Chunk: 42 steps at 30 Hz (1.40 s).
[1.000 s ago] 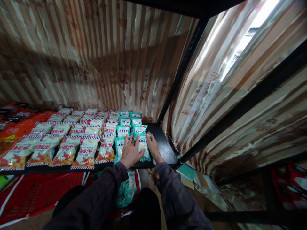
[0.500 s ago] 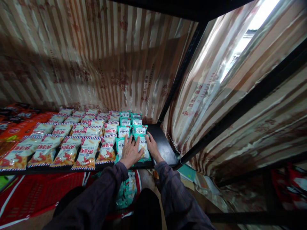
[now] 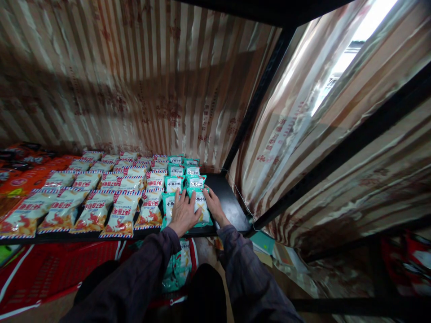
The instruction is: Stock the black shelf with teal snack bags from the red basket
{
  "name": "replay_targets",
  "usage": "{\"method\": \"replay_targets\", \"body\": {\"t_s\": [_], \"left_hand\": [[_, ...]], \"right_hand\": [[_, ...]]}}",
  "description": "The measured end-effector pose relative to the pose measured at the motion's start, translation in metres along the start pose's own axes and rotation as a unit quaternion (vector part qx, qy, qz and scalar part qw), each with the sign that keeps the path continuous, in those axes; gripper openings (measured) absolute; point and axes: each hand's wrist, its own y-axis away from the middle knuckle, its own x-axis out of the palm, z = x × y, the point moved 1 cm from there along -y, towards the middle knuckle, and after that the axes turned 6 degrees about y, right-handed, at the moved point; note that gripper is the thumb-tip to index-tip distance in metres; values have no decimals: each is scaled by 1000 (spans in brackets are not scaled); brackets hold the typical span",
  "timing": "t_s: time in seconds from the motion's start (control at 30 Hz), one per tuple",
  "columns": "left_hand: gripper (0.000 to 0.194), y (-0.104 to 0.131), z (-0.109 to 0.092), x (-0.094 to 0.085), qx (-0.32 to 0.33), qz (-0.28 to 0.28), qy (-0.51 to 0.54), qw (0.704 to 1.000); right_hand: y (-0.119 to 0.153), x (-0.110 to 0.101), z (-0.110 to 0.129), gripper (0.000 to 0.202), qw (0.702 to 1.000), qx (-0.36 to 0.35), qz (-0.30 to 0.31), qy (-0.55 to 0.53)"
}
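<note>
My left hand [image 3: 183,212] lies with fingers spread over two green-and-white snack bags at the shelf front. Its fingertips touch the left bag [image 3: 168,207] and its thumb rests across the right bag [image 3: 202,216]. At that right bag's outer side is my right hand [image 3: 216,207], fingers stretched out along the edge, not wrapped round it. Behind these, more green snack bags [image 3: 174,184] stand leaning back in two columns. To the left are rows of white-and-orange snack bags [image 3: 123,213] with striped edges.
A black shelf [image 3: 230,197] carries the bags, with black posts [image 3: 259,94] at its corner. Orange packages [image 3: 28,177] lie far left. Below, a red basket [image 3: 63,269] and more green snack bags [image 3: 178,269] sit near my knees. Striped curtains [image 3: 141,80] hang behind.
The view has shifted very slightly. Both hands stay in nearly the same place on the front green snack bags.
</note>
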Motion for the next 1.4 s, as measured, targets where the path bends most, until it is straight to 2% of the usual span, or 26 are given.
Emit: {"method": "replay_targets", "body": {"t_s": [0.2, 0.3, 0.5, 0.6, 0.7, 0.83, 1.03, 1.4], "left_hand": [[58, -2, -2, -6, -2, -35, -1, 999], [55, 7, -1, -15, -9, -54, 13, 998], [54, 59, 5, -28, -66, -125, 16, 990], [58, 85, 9, -24, -70, -117, 18, 991], [61, 99, 14, -14, -67, -105, 24, 992], [61, 99, 20, -3, -64, -102, 32, 992], [56, 92, 25, -2, -36, -113, 51, 992], [52, 90, 28, -1, -12, -124, 75, 989]], "right_hand": [[-3, 1, -6, 53, 1000, -9, -24, 16], [-4, 2, -11, 55, 998, -4, -51, 42], [-1, 0, -10, 57, 996, -13, -68, 57], [5, -2, -9, 58, 996, -14, -74, 49], [14, -3, -10, 58, 997, -20, -70, 29], [27, -1, -13, 54, 997, -39, -58, 25], [32, 2, -12, 44, 995, -28, -75, 52], [31, 7, -15, 38, 989, -23, -141, 42]]}}
